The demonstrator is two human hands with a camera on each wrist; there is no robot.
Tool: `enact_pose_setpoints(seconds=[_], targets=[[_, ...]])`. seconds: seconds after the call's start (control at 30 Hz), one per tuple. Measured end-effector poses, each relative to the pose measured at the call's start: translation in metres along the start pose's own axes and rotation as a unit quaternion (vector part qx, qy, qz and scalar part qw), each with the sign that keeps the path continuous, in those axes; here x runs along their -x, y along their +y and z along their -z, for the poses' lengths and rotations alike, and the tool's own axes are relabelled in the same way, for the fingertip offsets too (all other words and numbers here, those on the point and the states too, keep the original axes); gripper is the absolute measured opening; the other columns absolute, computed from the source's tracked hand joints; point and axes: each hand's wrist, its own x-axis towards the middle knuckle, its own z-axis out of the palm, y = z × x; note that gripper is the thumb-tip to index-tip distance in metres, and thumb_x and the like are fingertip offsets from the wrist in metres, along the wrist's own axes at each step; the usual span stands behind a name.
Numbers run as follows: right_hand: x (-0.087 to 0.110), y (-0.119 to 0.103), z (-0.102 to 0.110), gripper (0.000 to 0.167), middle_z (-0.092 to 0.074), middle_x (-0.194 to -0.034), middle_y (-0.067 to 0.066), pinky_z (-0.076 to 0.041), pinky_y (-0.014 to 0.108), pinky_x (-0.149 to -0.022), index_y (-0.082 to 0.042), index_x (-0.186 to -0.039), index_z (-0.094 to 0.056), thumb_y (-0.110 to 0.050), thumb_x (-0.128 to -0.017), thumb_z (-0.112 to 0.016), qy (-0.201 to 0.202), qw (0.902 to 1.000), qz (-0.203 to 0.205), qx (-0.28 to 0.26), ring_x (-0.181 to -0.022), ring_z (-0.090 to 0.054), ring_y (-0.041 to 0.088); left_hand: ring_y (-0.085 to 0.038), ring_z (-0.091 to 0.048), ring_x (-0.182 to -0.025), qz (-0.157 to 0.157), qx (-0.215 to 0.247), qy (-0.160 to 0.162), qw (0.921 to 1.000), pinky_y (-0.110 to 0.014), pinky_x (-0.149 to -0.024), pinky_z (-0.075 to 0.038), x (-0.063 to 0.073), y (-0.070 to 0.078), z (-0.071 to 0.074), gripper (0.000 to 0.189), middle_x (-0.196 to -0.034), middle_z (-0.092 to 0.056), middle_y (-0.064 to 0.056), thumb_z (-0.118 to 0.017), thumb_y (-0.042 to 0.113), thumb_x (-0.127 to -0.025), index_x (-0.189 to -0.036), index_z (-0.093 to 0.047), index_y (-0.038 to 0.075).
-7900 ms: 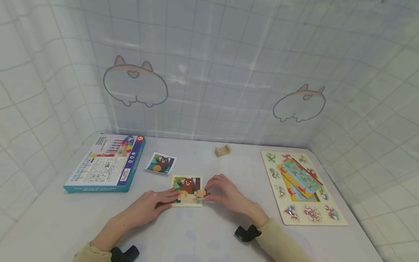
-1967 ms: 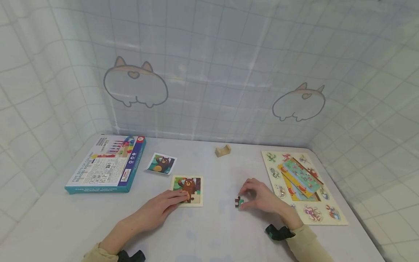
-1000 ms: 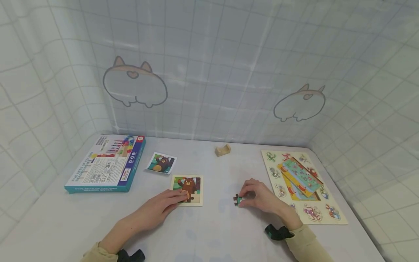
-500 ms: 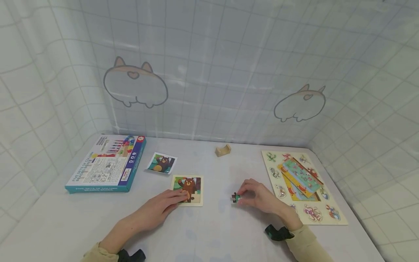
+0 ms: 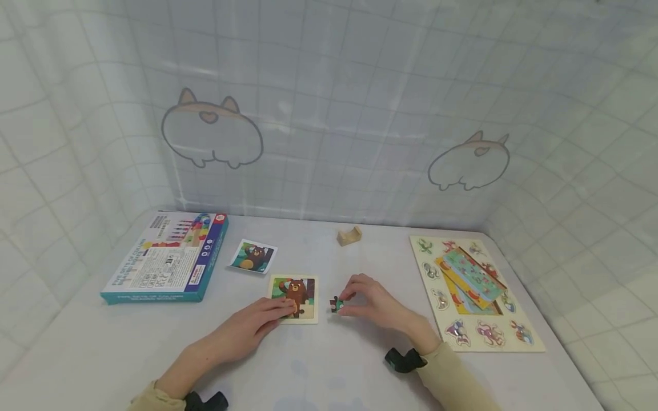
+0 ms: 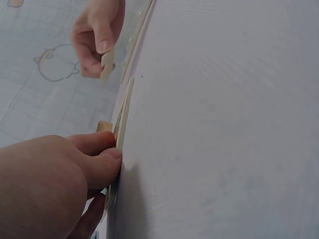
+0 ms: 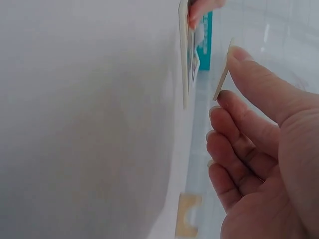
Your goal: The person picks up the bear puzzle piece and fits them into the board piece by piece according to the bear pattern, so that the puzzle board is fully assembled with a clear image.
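My right hand (image 5: 377, 305) pinches a small jigsaw piece (image 5: 335, 305), dark and green on its face, between thumb and fingertips. That hand is just right of a wooden bear puzzle board (image 5: 316, 297). In the right wrist view the piece (image 7: 224, 72) shows edge-on, tilted and apart from the board. Fingers of my left hand (image 5: 252, 325) lie across the lower left of the board, hiding part of the picture. In the left wrist view my left thumb touches the board's near edge (image 6: 125, 112). Pale wood shows at the board's lower right.
A printed bear card (image 5: 253, 257) lies behind the board. The flat blue and white box (image 5: 167, 257) is at the left. A curved wooden block (image 5: 349, 236) stands at the back. At right, an animal peg board (image 5: 447, 342) carries stacked colourful boards (image 5: 473, 279).
Since half a second ago my right hand has moved left with the piece, nearer the board. Earlier it held an orange-tan piece at the board's right side. The left hand stays on the board.
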Motion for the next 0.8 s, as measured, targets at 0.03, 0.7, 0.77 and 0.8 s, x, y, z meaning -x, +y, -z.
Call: enact_pose_setpoints(seconds=[0.03, 0.7, 0.77, 0.8], targets=[[-0.004, -0.002, -0.003, 0.018, -0.065, -0.094, 0.005, -0.053, 0.037, -0.081, -0.012, -0.098, -0.073, -0.025, -0.087, -0.079, -0.003, 1.0, 0.004, 0.001, -0.092, -0.058, 0.02, -0.027, -0.043, -0.142, 0.001, 0.001, -0.001, 1.0, -0.052, -0.113, -0.041, 0.0, 0.0, 0.0, 0.044, -0.152, -0.048, 0.005, -0.053, 0.015, -0.104, -0.146, -0.052, 0.026], [-0.044, -0.016, -0.04, 0.018, -0.064, -0.09, -0.004, -0.047, 0.022, -0.084, -0.013, -0.098, -0.075, -0.027, -0.087, -0.079, -0.03, 0.9971, 0.04, 0.058, -0.091, -0.054, 0.008, -0.027, -0.047, -0.139, -0.016, -0.001, 0.004, 0.9999, -0.051, -0.11, -0.043, 0.0, 0.001, 0.001, 0.042, -0.15, -0.052, 0.004, -0.056, 0.014, -0.102, -0.144, -0.056, 0.021], [-0.045, -0.015, -0.04, 0.018, -0.064, -0.091, -0.003, -0.047, 0.022, -0.084, -0.013, -0.098, -0.075, -0.026, -0.087, -0.079, -0.027, 0.9974, 0.039, 0.055, -0.091, -0.054, 0.008, -0.028, -0.048, -0.138, -0.018, -0.002, 0.008, 0.9998, -0.052, -0.109, -0.044, 0.0, 0.001, 0.001, 0.042, -0.149, -0.052, 0.003, -0.057, 0.014, -0.102, -0.143, -0.056, 0.021], [-0.045, -0.015, -0.04, 0.018, -0.064, -0.092, -0.003, -0.047, 0.022, -0.083, -0.012, -0.098, -0.075, -0.026, -0.087, -0.079, -0.027, 0.9974, 0.039, 0.054, -0.091, -0.054, 0.009, -0.028, -0.048, -0.138, -0.018, -0.003, 0.009, 0.9998, -0.052, -0.109, -0.044, 0.0, 0.001, 0.001, 0.042, -0.149, -0.052, 0.002, -0.057, 0.014, -0.102, -0.143, -0.057, 0.02]])
